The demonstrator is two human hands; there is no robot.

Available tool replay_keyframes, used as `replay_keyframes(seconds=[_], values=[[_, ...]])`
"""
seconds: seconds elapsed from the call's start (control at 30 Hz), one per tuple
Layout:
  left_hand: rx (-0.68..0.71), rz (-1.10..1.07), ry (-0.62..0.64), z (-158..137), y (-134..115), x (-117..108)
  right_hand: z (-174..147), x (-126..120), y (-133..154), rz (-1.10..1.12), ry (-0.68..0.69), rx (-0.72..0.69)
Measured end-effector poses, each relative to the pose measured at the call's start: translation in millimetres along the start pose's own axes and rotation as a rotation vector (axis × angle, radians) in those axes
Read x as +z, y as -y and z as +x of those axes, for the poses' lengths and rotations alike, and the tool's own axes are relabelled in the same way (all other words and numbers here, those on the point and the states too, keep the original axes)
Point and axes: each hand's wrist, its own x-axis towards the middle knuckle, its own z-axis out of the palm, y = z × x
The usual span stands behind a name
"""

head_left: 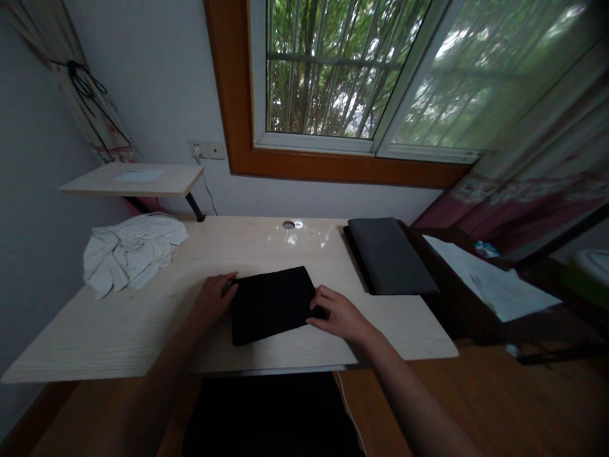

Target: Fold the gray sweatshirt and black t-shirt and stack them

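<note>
A flat black rectangle, which looks like folded cloth, lies slightly turned near the front middle of the desk. At its upper left corner, my left hand pinches the edge between thumb and fingers. My right hand grips the right edge, thumb below and fingers curled above. A dark grey and black flat stack rests to the right on the desk, apart from my right hand. On the left lies a crumpled white cloth.
The pale wooden desk has a round cable hole near its back edge. A small raised shelf stands at the back left. Right of the desk, a white sheet lies on a dark surface. A window is ahead.
</note>
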Motion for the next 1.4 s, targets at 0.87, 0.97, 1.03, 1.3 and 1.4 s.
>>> replay_keyframes(seconds=[0.87,0.97,1.03,1.3,1.4], values=[[0.063,-0.434,0.4,-24,-17,-21,29,28,-13,0.272,-0.258,0.392],[0.037,-0.416,0.365,-24,-15,-18,28,30,-12,0.31,-0.238,0.417],[0.041,-0.358,0.297,-22,-13,-14,26,30,-11,0.323,-0.202,0.443],[0.061,-0.197,0.148,-16,-13,-1,28,35,-2,0.329,-0.163,0.507],[0.051,-0.207,0.157,-15,-17,1,31,39,-3,0.329,-0.185,0.482]])
